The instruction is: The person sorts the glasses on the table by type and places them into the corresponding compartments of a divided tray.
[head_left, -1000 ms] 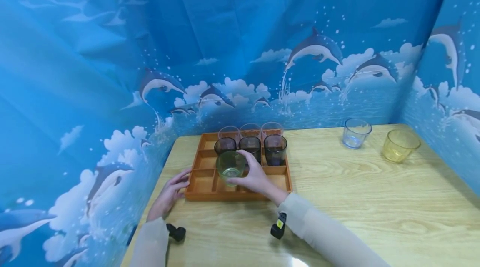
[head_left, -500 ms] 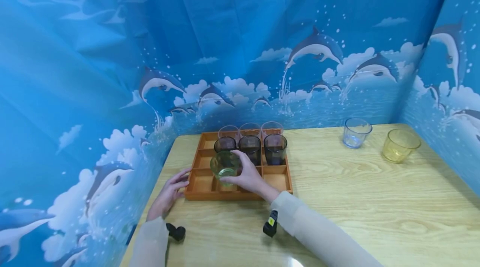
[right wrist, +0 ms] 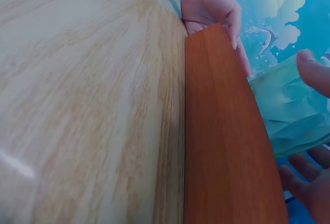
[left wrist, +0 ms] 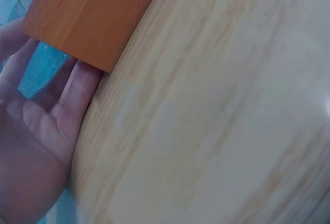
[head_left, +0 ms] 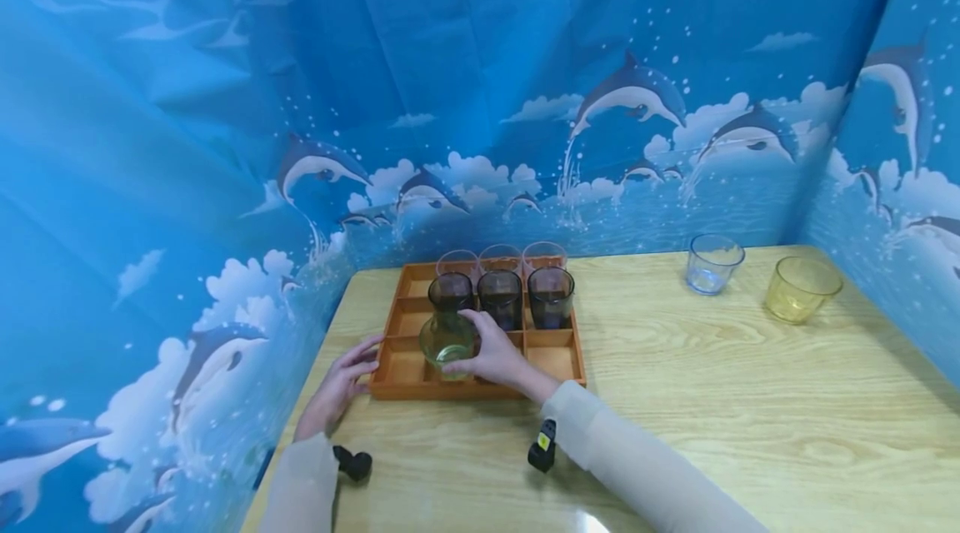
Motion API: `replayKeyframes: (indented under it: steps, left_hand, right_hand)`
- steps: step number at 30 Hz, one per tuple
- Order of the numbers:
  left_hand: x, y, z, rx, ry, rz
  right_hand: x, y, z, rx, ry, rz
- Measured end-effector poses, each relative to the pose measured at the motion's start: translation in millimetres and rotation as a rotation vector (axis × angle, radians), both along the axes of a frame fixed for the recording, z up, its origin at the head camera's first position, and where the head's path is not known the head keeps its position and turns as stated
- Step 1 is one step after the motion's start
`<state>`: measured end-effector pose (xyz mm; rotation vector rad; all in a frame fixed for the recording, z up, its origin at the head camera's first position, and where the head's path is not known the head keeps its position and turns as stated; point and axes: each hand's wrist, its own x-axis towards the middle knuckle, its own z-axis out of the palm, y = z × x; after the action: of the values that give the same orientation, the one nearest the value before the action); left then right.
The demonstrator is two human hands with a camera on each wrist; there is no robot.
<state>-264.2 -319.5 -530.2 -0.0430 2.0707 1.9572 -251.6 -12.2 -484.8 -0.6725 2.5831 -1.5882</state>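
My right hand [head_left: 497,356] grips a green glass cup [head_left: 437,343] between thumb and fingers. The cup is over the front row of an orange-brown wooden tray [head_left: 480,392] with dividers, its base low among the compartments. In the right wrist view the green cup [right wrist: 294,113] appears behind the tray's front wall. My left hand [head_left: 337,390] lies at the tray's front left corner, fingers extended along its side; the left wrist view shows those fingers [left wrist: 80,87] touching the tray's end. Three dark glass cups [head_left: 551,304] stand in the middle row.
Three clear pinkish cups [head_left: 545,252] stand in the tray's back row, partly hidden by the dark ones. A clear blue cup [head_left: 708,271] and a yellow cup [head_left: 797,296] stand at the back right of the wooden table [head_left: 720,400]. A dolphin-printed curtain [head_left: 480,125] closes off the back and sides.
My right hand has carried the green cup a little to the left, then lowered it toward the tray's front row. My left hand has stayed at the tray's left side.
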Motion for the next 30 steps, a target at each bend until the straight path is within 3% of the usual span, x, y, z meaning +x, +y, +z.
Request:
replayKeyframes:
  steps: [6, 15, 30]
  left_hand:
    - [-0.5, 1.2, 0.1, 0.0, -0.011, 0.018]
    - [-2.0, 3.7, 3.0, -0.006, -0.003, -0.001]
    - [0.5, 0.9, 0.8, -0.041, -0.007, -0.003]
  right_hand:
    - [0.1, -1, -2.1, 0.07, 0.038, 0.037]
    - [1.8, 10, -1.7, 0.041, 0.012, 0.046]
    - [9.0, 33, -4.5, -0.165, 0.003, 0.107]
